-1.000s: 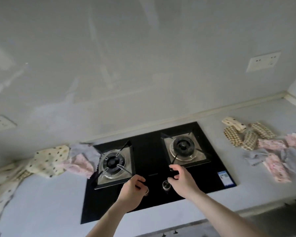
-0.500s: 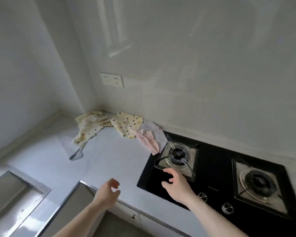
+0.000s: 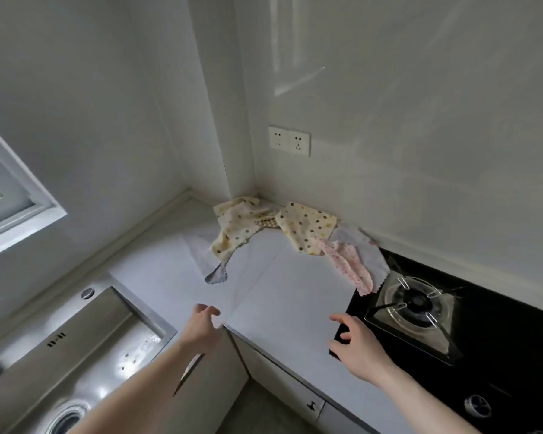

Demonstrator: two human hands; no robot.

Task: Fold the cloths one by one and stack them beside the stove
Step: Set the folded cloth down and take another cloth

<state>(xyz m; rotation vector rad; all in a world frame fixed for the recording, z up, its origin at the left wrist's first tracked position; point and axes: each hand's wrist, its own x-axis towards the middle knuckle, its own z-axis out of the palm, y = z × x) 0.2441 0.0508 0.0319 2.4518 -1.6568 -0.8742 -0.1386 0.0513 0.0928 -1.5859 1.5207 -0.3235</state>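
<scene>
Probably light and limp, the cloths (image 3: 304, 228) at centre frame suit a corner pinch, while both hands, left (image 3: 201, 328) and right (image 3: 358, 349), hover loosely open and empty.

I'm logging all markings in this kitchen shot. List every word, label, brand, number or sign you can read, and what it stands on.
Readable text: none.
Wall socket: only plug holes, no lettering.
Stove: nothing legible on the glass; the knob markings are too blurred to read.
Sink: small dark marks on the rim, too small to read.
Cloths: dot patterns only, no print.

Five loose cloths (image 3: 306, 227), one burner (image 3: 413, 303), one sink (image 3: 76, 349), two hands (image 3: 356, 346)
</scene>
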